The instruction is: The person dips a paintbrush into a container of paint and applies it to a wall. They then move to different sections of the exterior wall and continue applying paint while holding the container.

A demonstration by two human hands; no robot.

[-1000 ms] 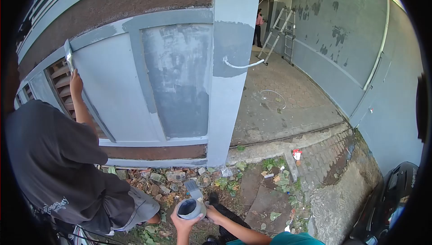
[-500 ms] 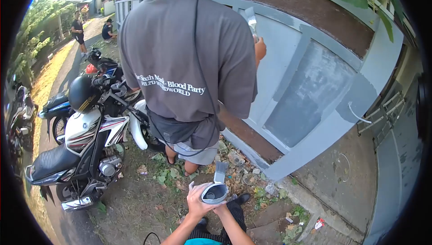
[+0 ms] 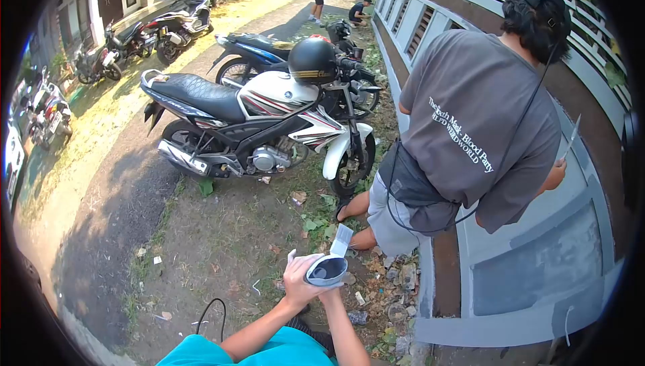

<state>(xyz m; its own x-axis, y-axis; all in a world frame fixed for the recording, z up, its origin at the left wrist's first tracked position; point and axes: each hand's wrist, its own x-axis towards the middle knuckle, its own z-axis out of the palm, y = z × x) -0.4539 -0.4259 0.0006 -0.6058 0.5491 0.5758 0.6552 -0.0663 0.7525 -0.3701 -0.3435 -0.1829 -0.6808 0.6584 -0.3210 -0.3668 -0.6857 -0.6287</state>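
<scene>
My left hand (image 3: 299, 277) is closed around the left side of a small paint cup (image 3: 327, 270), its thumb sticking up. Grey paint shows inside the tilted cup, and its rim is smeared. Beneath the cup is my right hand (image 3: 330, 295), its fingers mostly hidden. A flat paintbrush (image 3: 341, 239) with grey bristles points up just beyond the rim. Its handle drops out of sight behind the cup, towards my right hand. In front of me a co-worker (image 3: 480, 120) in a grey shirt faces the wall and holds another brush (image 3: 573, 136).
A white motorcycle (image 3: 269, 107) with a black helmet (image 3: 312, 61) on it stands ahead, another behind it. The partly grey-painted wall (image 3: 537, 272) runs along the right. Leaves and rubble (image 3: 393, 292) lie at its foot. Two people are farther up the lane.
My view has swung left, so the motorcycles and lane show more fully and the co-worker and wall sit farther right. Both hands keep the cup and brush in much the same position.
</scene>
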